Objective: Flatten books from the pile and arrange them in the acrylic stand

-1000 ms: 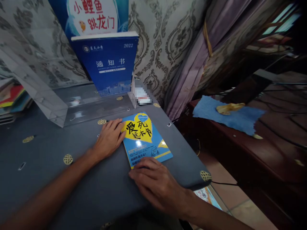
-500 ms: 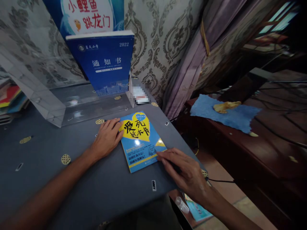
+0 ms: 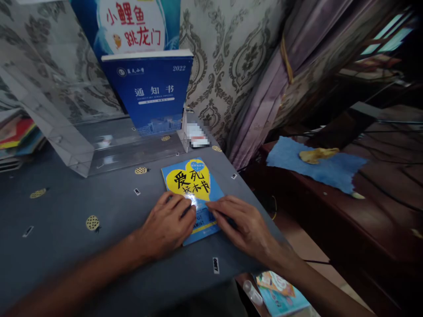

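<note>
Where the table (image 3: 115,198) nears its right-hand edge, a book (image 3: 176,171) lies flat and closed, cover up: blue, with a yellow heart bearing black characters. The left hand (image 3: 172,226) lies over the lower left of the cover, its fingers bent and close to one another; whether they pinch anything cannot be told. The right hand (image 3: 246,226) reaches in over the right side, fingers extended, the tips of thumb and forefinger near each other above the cover; whether anything is held between them cannot be told. The two hands are apart, with part of the cover visible between them.

Beyond the book stands a clear rack (image 3: 74,154). A dark blue booklet (image 3: 155,94) marked 2022 leans upright in it, in front of a poster-like cover (image 3: 135,31) with red characters. A white item (image 3: 198,134), blurred, lies just beside the rack's right end. At far left is a pile of papers (image 3: 20,136). To the right, past a purple curtain (image 3: 261,97), a blue cloth (image 3: 287,154) lies on a dark red surface (image 3: 373,220), with a yellowish object (image 3: 319,154) on the cloth.
</note>
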`<state>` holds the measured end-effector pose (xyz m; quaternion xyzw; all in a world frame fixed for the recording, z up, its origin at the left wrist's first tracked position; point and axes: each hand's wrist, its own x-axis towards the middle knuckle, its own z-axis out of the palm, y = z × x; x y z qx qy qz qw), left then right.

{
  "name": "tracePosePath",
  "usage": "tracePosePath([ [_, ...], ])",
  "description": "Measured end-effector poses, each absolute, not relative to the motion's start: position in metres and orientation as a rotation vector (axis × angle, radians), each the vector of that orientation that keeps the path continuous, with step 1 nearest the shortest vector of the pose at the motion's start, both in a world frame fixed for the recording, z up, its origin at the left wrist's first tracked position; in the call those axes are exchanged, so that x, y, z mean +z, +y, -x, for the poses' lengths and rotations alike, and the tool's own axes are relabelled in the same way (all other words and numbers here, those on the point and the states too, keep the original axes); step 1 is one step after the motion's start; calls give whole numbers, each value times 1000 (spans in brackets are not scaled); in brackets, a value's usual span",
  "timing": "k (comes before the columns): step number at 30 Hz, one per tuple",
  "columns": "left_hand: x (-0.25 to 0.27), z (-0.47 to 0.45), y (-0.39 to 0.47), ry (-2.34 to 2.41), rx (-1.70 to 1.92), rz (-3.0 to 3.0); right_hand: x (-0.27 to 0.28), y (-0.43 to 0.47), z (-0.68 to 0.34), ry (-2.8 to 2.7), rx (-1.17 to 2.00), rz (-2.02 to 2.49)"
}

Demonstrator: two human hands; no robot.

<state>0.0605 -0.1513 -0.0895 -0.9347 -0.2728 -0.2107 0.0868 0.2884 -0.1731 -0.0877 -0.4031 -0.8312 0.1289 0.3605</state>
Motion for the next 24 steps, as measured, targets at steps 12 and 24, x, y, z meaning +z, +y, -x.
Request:
tracePosePath([
  [12,-95,-59,-152,-749,-670,2761,-90,-105,-231,-2488,428,850],
  [24,-97,-57,-151,-729,-635,2769,-104,-59,-244,-2407,231,1159],
])
